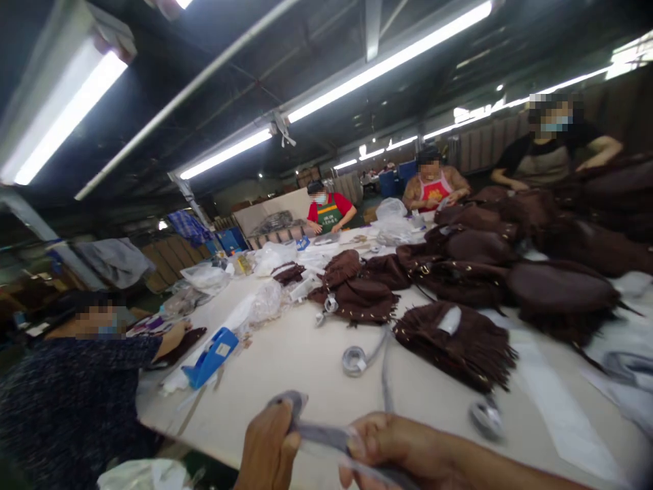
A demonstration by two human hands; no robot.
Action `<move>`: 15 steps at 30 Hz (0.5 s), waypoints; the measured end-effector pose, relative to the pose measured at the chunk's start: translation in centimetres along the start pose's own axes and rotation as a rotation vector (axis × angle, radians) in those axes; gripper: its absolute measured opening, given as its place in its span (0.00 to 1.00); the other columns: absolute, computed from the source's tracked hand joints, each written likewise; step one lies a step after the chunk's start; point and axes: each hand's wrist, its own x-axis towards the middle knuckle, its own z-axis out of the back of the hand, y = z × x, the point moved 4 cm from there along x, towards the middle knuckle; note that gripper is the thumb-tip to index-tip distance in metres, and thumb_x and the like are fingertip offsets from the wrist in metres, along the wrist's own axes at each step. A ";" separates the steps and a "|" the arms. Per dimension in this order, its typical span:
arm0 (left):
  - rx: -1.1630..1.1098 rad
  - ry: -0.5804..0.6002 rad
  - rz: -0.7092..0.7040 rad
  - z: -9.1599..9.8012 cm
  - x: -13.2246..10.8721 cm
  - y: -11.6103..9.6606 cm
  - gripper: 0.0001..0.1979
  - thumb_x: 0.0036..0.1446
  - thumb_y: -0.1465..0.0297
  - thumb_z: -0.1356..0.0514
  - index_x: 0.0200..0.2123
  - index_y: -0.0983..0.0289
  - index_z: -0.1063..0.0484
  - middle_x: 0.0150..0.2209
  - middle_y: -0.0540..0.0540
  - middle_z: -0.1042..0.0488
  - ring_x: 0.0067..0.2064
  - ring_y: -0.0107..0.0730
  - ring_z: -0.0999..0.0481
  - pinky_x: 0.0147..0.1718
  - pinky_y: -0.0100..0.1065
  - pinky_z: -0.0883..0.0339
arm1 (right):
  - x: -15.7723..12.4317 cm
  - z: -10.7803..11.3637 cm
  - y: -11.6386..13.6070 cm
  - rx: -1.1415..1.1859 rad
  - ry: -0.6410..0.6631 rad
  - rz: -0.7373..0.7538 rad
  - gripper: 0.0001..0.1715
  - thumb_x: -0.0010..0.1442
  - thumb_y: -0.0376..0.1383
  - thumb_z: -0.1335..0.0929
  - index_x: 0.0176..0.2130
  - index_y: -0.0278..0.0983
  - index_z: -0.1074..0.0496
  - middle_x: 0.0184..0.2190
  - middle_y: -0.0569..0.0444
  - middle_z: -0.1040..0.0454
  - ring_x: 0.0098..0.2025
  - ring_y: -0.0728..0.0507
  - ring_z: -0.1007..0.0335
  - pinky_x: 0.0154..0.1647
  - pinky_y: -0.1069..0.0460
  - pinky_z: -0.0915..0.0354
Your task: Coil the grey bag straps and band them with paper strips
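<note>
My left hand point(270, 446) is closed around the coiled end of a grey strap point(322, 434) at the bottom centre. My right hand point(403, 446) pinches the same strap a little farther along, between thumb and fingers, and the strap runs on below it. Just beyond my hands, a rolled grey strap point(354, 361) lies on the table. A dark brown fringed bag point(454, 344) sits to the right of that roll, with a shiny wrapped coil point(486, 416) near its fringe.
Brown bags point(561, 286) are heaped along the table's right side. A blue tape dispenser point(211, 357) stands at the left, near a co-worker in a dark speckled top point(76, 395). Clear plastic bags point(260, 303) lie farther back. Several other people work around the table point(300, 354).
</note>
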 end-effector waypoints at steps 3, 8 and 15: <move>0.004 0.162 -0.136 0.8 -0.3 -0.9 0.17 0.65 0.61 0.54 0.45 0.64 0.32 0.34 0.59 0.23 0.36 0.38 0.22 0.34 0.36 0.27 | -1.8 -0.8 -0.9 0.080 0.037 -0.082 0.20 0.54 0.40 0.31 0.38 0.25 0.26 0.16 0.55 0.30 0.11 0.55 0.42 0.10 0.61 0.46; 0.008 0.338 -0.110 1.4 0.0 -3.4 0.12 0.66 0.68 0.56 0.32 0.61 0.38 0.22 0.51 0.31 0.24 0.33 0.29 0.25 0.34 0.36 | -2.9 -0.1 -0.8 0.117 0.071 -0.033 0.18 0.56 0.40 0.32 0.38 0.25 0.26 0.15 0.56 0.30 0.11 0.54 0.43 0.12 0.60 0.40; 0.038 0.340 -0.177 2.5 0.7 -5.8 0.10 0.66 0.70 0.54 0.32 0.61 0.38 0.21 0.49 0.32 0.22 0.30 0.30 0.22 0.31 0.39 | -3.6 1.5 1.2 -0.178 0.233 -0.197 0.22 0.60 0.46 0.34 0.40 0.28 0.29 0.21 0.53 0.26 0.16 0.52 0.33 0.18 0.58 0.35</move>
